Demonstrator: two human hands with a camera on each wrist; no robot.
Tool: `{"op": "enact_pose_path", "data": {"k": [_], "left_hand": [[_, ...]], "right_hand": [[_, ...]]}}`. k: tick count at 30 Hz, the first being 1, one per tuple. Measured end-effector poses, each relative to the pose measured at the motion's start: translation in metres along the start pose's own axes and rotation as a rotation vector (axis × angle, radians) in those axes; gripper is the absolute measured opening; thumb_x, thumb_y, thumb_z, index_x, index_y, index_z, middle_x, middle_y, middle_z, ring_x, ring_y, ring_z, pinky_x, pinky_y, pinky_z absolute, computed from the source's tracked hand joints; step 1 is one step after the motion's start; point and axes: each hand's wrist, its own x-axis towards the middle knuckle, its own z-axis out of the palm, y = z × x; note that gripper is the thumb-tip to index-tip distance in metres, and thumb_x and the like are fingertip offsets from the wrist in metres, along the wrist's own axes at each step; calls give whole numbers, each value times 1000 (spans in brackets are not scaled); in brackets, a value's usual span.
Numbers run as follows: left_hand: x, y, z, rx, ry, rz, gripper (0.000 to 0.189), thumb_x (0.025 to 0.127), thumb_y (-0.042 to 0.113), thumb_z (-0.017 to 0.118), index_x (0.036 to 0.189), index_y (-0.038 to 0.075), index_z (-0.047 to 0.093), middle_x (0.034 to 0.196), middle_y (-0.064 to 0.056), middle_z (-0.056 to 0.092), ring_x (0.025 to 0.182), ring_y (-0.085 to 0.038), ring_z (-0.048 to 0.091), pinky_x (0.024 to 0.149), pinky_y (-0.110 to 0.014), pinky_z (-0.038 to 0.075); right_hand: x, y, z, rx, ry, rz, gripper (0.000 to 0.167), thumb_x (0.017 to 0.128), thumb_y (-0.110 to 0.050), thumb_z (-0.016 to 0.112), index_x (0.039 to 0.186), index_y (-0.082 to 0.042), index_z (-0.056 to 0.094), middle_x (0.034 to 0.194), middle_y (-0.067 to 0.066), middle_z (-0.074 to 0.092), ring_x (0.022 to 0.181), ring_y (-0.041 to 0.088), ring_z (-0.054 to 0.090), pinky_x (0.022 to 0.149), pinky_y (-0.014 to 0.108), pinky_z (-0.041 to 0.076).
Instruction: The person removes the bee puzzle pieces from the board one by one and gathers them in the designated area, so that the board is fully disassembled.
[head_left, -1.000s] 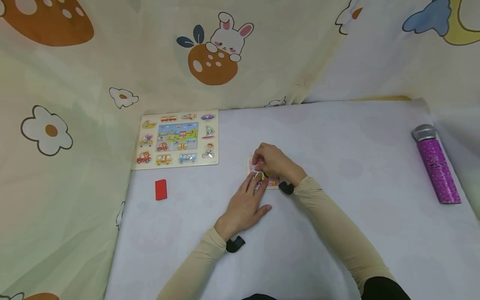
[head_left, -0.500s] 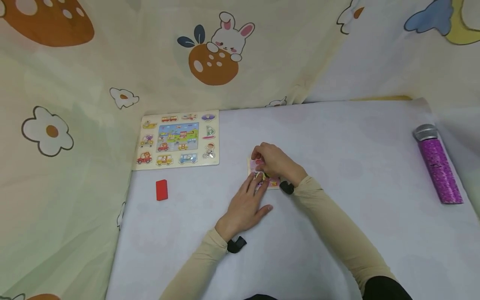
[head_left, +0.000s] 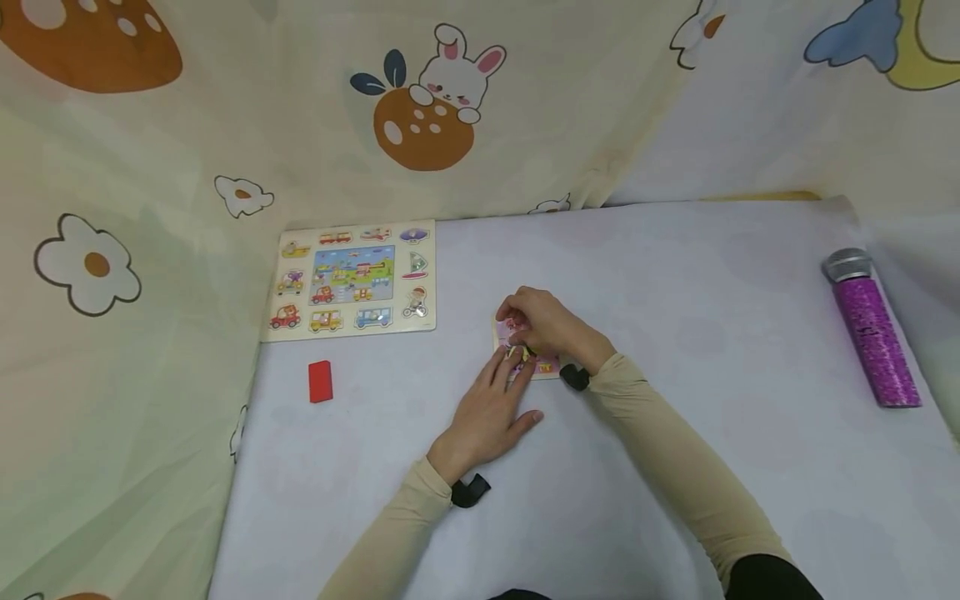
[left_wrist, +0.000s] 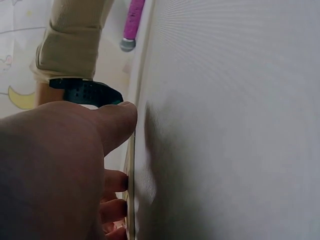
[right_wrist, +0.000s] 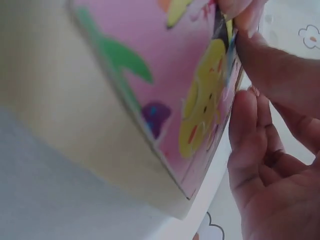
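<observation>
A small pink picture puzzle (head_left: 506, 329) lies at mid-table under both hands. The right wrist view shows a yellow figure-shaped puzzle piece (right_wrist: 205, 97) with a black tip on it. My right hand (head_left: 551, 321) bends over the puzzle with curled fingers, the thumb (right_wrist: 272, 72) at the piece's black end. Its exact hold is partly hidden. My left hand (head_left: 483, 417) lies spread, fingertips resting on the near edge of the puzzle, thumb out to the side. In the left wrist view, the left hand (left_wrist: 60, 160) hides most of the puzzle.
A larger vehicle puzzle board (head_left: 296, 292) lies at the back left, with a red block (head_left: 320, 382) in front of it. A purple glitter microphone (head_left: 877, 342) lies at the right edge. A patterned cloth (head_left: 300, 125) hangs behind the white table (head_left: 712, 333).
The right index finger has shifted slightly down and left over the puzzle. The left hand stays where it was, and the objects around have not moved.
</observation>
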Motion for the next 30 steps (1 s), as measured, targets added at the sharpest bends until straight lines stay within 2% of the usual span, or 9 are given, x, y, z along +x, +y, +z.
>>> {"op": "enact_pose_path", "data": {"k": [10, 14, 18, 22, 27, 30], "left_hand": [[0, -1, 2, -27, -8, -5, 78, 106, 51, 59, 167, 11, 31, 175, -14, 24, 165, -37, 12, 134, -43, 19], [1, 0, 2, -37, -18, -9, 79, 107, 51, 58, 168, 12, 30, 175, -13, 22, 165, -36, 11, 134, -43, 17], [1, 1, 2, -53, -17, -10, 79, 106, 50, 60, 168, 12, 29, 175, -13, 23, 165, -36, 10, 134, -43, 17], [1, 2, 1, -65, -21, -16, 80, 106, 50, 61, 169, 11, 28, 175, -14, 24, 166, -37, 9, 134, -44, 16], [1, 2, 1, -70, -23, -23, 81, 106, 49, 60, 169, 10, 27, 175, -15, 23, 166, -37, 8, 134, -44, 16], [0, 3, 0, -73, -27, -27, 81, 106, 49, 59, 169, 10, 26, 175, -16, 22, 166, -37, 7, 134, -44, 15]], "right_hand": [[-3, -1, 2, -25, 9, 8, 32, 89, -4, 84, 120, -5, 75, 103, 9, 68, 95, 24, 65, 90, 41, 56], [-6, 6, 0, 19, 22, 8, 30, 92, -7, 82, 121, -5, 75, 106, 8, 70, 99, 25, 67, 92, 41, 57], [-14, 22, -13, 97, 64, 16, 32, 93, -8, 81, 124, -5, 74, 109, 9, 73, 100, 26, 68, 91, 43, 56], [-29, 43, -34, 120, 135, 73, 33, 93, -7, 81, 125, -7, 75, 108, 10, 77, 98, 26, 69, 89, 43, 55], [-52, 71, -54, 111, 233, 185, 34, 91, -6, 83, 124, -7, 76, 108, 11, 78, 96, 25, 70, 84, 34, 54], [-64, 86, -61, 107, 256, 218, 33, 92, -6, 82, 124, -6, 76, 108, 13, 78, 96, 26, 70, 81, 26, 51]]}}
